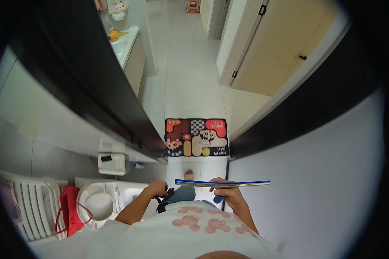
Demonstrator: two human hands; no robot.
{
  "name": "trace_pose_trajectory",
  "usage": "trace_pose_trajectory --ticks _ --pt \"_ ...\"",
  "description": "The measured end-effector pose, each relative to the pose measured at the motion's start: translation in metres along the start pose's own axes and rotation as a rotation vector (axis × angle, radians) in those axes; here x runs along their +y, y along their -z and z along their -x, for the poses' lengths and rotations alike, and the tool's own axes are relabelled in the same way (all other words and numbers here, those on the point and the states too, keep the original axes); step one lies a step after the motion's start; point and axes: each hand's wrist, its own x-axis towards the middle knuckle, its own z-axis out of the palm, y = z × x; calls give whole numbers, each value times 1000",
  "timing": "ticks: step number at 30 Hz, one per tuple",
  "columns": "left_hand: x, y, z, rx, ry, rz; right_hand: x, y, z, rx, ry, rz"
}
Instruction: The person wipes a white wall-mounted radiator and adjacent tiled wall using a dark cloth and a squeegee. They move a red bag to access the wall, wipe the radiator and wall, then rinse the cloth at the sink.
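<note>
My right hand (231,196) grips a window squeegee by its blue handle (218,198). The squeegee's long metal blade (246,185), edged in blue, lies crosswise in front of my shirt. Over by my thigh, my left hand (158,189) has its fingers curled around a small dark item (170,193); what it is cannot be made out. A black strap-like piece (162,208) shows just below that hand. One foot in a sandal (189,174) is visible on the tiles ahead.
A patterned doormat (197,137) lies at the dark-framed doorway. To the left are a toilet (99,205), a red bag (72,210), a white slatted rack (35,207) and a white bin (112,163). Beyond stand a washbasin counter (133,42) and a beige door (278,48).
</note>
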Motion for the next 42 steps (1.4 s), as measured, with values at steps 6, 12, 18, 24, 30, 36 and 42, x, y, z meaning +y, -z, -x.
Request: trace_pose_trajectory --ticks 6,12,18,24,30,36,42 --pt "57 139 -73 421 -194 -39 -90 26 -93 137 181 -22" --pt "107 215 -111 519 -354 913 -139 50 -203 196 132 -85" --pt "98 285 -144 649 -329 1117 -211 45 -384 -32 16 -58" --pt "87 374 -161 1210 126 1106 -306 -7 -546 -350 -118 93" --pt "59 471 -161 1584 360 1128 -347 -44 -649 -474 -226 151" --pt "-2 582 -170 1807 203 1212 -356 -87 -724 -569 -304 198" --pt "-124 731 -172 1780 -83 1705 -364 -139 -799 -459 -239 162"
